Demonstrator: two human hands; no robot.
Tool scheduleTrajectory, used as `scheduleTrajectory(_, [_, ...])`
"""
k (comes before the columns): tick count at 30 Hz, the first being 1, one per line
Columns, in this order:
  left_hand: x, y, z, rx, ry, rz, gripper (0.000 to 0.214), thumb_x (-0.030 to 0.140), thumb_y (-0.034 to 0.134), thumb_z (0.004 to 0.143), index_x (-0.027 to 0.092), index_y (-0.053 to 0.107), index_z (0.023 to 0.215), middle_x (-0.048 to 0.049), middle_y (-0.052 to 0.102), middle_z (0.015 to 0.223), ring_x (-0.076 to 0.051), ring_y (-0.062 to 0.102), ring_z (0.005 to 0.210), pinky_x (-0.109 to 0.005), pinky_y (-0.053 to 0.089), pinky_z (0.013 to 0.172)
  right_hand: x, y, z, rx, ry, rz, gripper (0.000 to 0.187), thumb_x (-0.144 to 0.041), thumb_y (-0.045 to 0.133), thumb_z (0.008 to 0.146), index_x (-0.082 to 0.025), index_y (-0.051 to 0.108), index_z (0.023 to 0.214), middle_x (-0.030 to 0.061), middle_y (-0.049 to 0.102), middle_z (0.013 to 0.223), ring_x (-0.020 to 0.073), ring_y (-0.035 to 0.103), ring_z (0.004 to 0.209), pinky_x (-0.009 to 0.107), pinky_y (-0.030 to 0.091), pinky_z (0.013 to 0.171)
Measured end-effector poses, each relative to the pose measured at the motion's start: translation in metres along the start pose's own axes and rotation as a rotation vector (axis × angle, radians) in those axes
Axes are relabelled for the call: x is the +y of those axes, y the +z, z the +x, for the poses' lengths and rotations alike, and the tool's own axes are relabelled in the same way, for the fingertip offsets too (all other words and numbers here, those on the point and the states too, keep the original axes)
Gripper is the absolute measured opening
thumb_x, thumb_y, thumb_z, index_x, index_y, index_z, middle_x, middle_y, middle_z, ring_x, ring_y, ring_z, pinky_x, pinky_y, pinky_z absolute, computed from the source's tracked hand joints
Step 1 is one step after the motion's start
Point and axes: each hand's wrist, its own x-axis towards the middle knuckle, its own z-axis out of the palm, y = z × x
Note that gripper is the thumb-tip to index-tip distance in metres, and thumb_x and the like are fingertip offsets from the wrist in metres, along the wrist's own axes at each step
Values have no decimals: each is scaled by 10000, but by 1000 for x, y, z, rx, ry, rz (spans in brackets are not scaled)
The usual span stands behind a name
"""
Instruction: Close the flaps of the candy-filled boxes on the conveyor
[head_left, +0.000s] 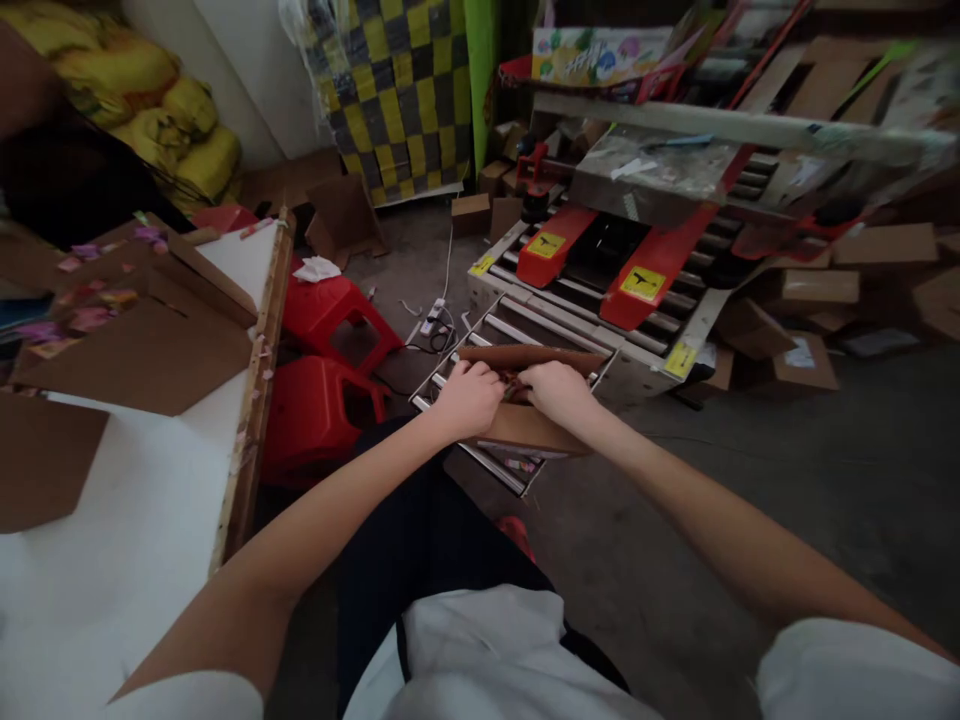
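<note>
A small open cardboard box [536, 428] sits in front of me on a short roller conveyor [491, 468], its far flap raised. Small colourful items [513, 388] show inside it, too dark to name. My left hand [471, 400] reaches in over the box's left side with its fingers bent around something I cannot make out. From the right, my right hand [561, 398] dips in close beside it. Its fingers are curled together, their tips hidden among the contents.
To the left, a white table [161, 465] carries a larger open carton [142, 345] of colourful packets. Red stools [319, 410] stand beside it. Ahead is a carton-sealing machine [637, 200] with red guides. A power strip [433, 317] lies on the floor; cartons [814, 290] pile up at right.
</note>
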Motion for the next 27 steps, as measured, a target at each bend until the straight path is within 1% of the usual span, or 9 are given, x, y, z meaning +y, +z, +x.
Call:
scheduleTrajectory(3, [1,-1,10,-13,-26,17,251,158,419,847,105,664,839,-152,667,913,-282,522,942,-427,343,779,-5,-2,-3,24,-25,-28,198,-225,535,830,-232,733,837,48,728,868,207,649,833,266,458,711])
scheduleTrajectory(7, [5,3,11,52,-100,9,256,172,403,871,127,655,878,-127,657,955,-266,510,970,-412,341,778,-9,5,-25,122,-42,-32,300,-204,404,901,-190,699,950,87,681,1021,219,613,944,309,462,807])
scheduleTrajectory(12, [15,14,-3,181,-251,-74,215,233,414,897,146,602,952,-115,624,1005,-263,510,1017,-410,371,835,-20,5,-43,655,-10,61,387,-295,463,890,-150,544,1240,149,498,1299,274,459,1189,405,366,985])
scheduleTrajectory(14, [19,18,-9,316,-346,-121,220,277,483,873,138,563,1023,-132,594,1061,-271,503,1041,-399,384,858,-24,-1,-38,736,41,60,527,-342,499,868,-131,425,1346,168,449,1351,310,398,1247,459,320,1007])
scheduleTrajectory(16, [22,22,-14,499,-449,-153,374,323,554,836,117,486,1141,-174,533,1179,-293,465,1124,-415,370,922,-26,-3,-33,696,36,67,579,-371,519,851,-123,395,1360,174,501,1306,318,413,1238,500,272,1025])
scheduleTrajectory(18, [22,26,-17,661,-527,-173,589,381,609,794,104,371,1256,-224,421,1319,-326,377,1243,-460,321,999,-27,1,-34,623,-11,73,518,-374,527,844,-151,459,1307,145,592,1201,307,458,1202,529,211,1051])
scheduleTrajectory(20, [20,30,-17,755,-612,-224,762,409,668,735,122,277,1323,-240,304,1414,-348,287,1320,-498,289,1034,-28,13,-45,581,-56,69,463,-375,534,842,-181,507,1261,119,619,1176,299,466,1204,549,158,1072])
scheduleTrajectory(23, [12,36,-14,706,-691,-447,759,300,729,661,153,337,1295,-201,392,1356,-331,383,1267,-482,356,1005,-28,35,-68,518,-112,33,519,-378,502,865,-192,428,1344,126,517,1336,301,407,1274,567,174,1067])
scheduleTrajectory(27, [-4,41,-16,497,-493,-706,439,139,626,703,150,532,1132,-112,554,1151,-227,515,1130,-390,402,1001,-26,47,-82,443,-134,-30,541,-377,424,913,-196,331,1413,108,388,1441,278,345,1330,550,197,1075])
